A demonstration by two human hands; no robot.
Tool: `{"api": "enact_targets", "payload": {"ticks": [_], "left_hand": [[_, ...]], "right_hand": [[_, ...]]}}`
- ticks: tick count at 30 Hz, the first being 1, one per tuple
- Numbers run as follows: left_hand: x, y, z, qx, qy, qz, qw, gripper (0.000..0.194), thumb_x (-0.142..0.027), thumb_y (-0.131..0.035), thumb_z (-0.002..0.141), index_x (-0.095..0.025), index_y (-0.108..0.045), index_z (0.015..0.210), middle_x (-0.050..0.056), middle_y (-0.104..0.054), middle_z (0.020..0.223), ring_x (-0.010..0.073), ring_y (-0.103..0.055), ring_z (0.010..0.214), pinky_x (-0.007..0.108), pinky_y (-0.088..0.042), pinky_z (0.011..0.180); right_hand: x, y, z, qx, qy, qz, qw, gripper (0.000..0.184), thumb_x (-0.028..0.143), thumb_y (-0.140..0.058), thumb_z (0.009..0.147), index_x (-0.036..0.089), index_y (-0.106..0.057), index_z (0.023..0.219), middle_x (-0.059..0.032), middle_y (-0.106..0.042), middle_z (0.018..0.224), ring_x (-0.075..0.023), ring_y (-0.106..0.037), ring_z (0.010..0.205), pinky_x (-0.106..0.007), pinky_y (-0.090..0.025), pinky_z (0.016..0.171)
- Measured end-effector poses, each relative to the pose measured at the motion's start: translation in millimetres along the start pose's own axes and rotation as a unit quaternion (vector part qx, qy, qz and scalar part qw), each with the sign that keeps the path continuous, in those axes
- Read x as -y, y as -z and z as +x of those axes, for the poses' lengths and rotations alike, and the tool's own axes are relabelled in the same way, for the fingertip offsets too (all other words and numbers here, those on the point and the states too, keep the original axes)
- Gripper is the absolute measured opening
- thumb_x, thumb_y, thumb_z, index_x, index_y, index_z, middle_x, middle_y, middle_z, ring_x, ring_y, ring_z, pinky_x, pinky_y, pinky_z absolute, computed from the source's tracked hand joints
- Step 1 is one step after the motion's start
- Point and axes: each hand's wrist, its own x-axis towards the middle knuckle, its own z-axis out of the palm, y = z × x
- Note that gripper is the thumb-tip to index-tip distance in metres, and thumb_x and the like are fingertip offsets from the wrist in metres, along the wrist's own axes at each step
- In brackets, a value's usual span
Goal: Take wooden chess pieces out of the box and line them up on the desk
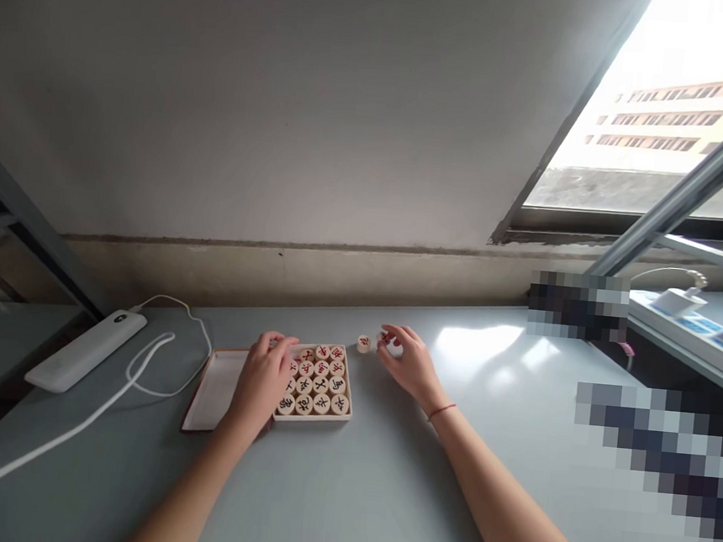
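Observation:
A white box [351,392] holds rows of round Chinese chess pieces [322,385] with red and black characters. My left hand [267,372] lies over the box's left side, fingers loosely bent and a little apart, covering part of the rows. Attached or laid at the left is an open lid [215,393] with a reddish-brown edge; my hand hides where it meets the box. Beyond the box's right corner, a red-marked chess piece [363,344] rests on the table. Beside it, my right hand [409,361] pinches another chess piece [383,339] between thumb and fingers.
The grey table [342,489] meets a wall at the back. To the left lie a white power bank [88,353] and a looping white cable [88,420]. A white power strip [699,322] sits at the right, near a metal frame post [685,190]. Blurred patches cover things there.

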Motion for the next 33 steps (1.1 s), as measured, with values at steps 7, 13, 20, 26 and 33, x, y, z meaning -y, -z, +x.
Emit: {"api": "enact_targets", "payload": {"ticks": [7, 13, 20, 26, 33], "left_hand": [[13.1, -7.4, 2.9, 0.050, 0.083, -0.020, 0.995, 0.033, -0.025, -0.040, 0.090, -0.019, -0.066, 0.110, 0.009, -0.059, 0.112, 0.0205, -0.064, 0.089, 0.031, -0.051, 0.078], [16.0, -6.5, 3.9, 0.061, 0.117, -0.068, 0.989, 0.034, -0.026, -0.041, 0.088, -0.018, -0.064, 0.113, 0.011, -0.060, 0.112, 0.0210, -0.064, 0.092, 0.031, -0.051, 0.081], [11.3, -4.1, 2.1, 0.070, 0.127, -0.055, 0.988, 0.034, -0.027, -0.042, 0.087, -0.020, -0.064, 0.112, 0.010, -0.061, 0.112, 0.0221, -0.064, 0.094, 0.032, -0.050, 0.082], [10.0, -2.0, 2.4, 0.083, 0.142, -0.047, 0.985, 0.032, -0.025, -0.041, 0.087, -0.019, -0.064, 0.109, 0.010, -0.063, 0.110, 0.0226, -0.063, 0.097, 0.032, -0.049, 0.083], [9.1, -1.1, 3.2, 0.099, 0.150, -0.048, 0.983, 0.032, -0.025, -0.041, 0.088, -0.018, -0.062, 0.110, 0.011, -0.062, 0.112, 0.0235, -0.063, 0.100, 0.034, -0.048, 0.085]], "right_hand": [[-9.8, -6.4, -4.0, 0.071, 0.008, -0.061, 0.996, 0.028, 0.024, -0.054, 0.076, 0.020, -0.058, 0.104, -0.0041, -0.066, 0.086, -0.0193, -0.059, 0.081, -0.033, -0.045, 0.077], [-6.1, -5.1, -4.5, 0.075, 0.015, -0.074, 0.994, 0.026, 0.026, -0.054, 0.079, 0.020, -0.058, 0.105, -0.0050, -0.066, 0.090, -0.0206, -0.058, 0.084, -0.032, -0.043, 0.076], [-6.7, -8.3, -6.0, 0.069, 0.034, -0.113, 0.991, 0.024, 0.034, -0.057, 0.082, 0.021, -0.060, 0.103, -0.0055, -0.066, 0.090, -0.0213, -0.057, 0.083, -0.031, -0.043, 0.073], [-6.2, -8.9, -6.3, 0.078, 0.042, -0.117, 0.989, 0.019, 0.034, -0.055, 0.086, 0.022, -0.060, 0.101, -0.0059, -0.065, 0.093, -0.0222, -0.056, 0.085, -0.032, -0.042, 0.074], [-8.9, -8.0, -4.7, 0.084, 0.027, -0.079, 0.993, 0.021, 0.019, -0.051, 0.079, 0.020, -0.056, 0.099, -0.0052, -0.066, 0.092, -0.0221, -0.055, 0.084, -0.033, -0.043, 0.075]]}}
